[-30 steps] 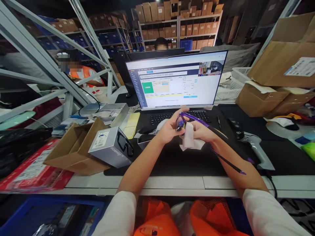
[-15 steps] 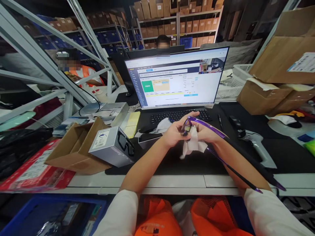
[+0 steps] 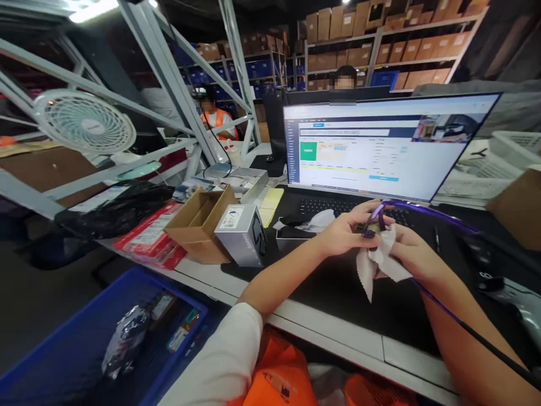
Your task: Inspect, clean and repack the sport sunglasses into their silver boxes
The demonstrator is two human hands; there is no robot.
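Note:
A pair of purple-framed glasses (image 3: pixel 426 211) is held over the black desk mat (image 3: pixel 338 287), its arms pointing back along my right forearm. My left hand (image 3: pixel 344 232) pinches the front of the frame near the lens. My right hand (image 3: pixel 412 254) is closed on a white cleaning cloth (image 3: pixel 374 265) pressed against the glasses. A grey glasses box (image 3: pixel 242 234) with a glasses picture on its side stands left of my hands, leaning on an open cardboard box (image 3: pixel 198 223).
A laptop (image 3: pixel 380 149) with a lit screen stands behind my hands. A blue bin (image 3: pixel 97 349) sits below the desk edge at left. A white fan (image 3: pixel 84 121), steel rack struts, a red packet (image 3: pixel 147 237) and black bag lie left. Two people sit beyond the desk.
The camera has swung left, bringing the fan and blue bin into view. My hands keep working the cloth on the glasses; the frame's arms now point further right.

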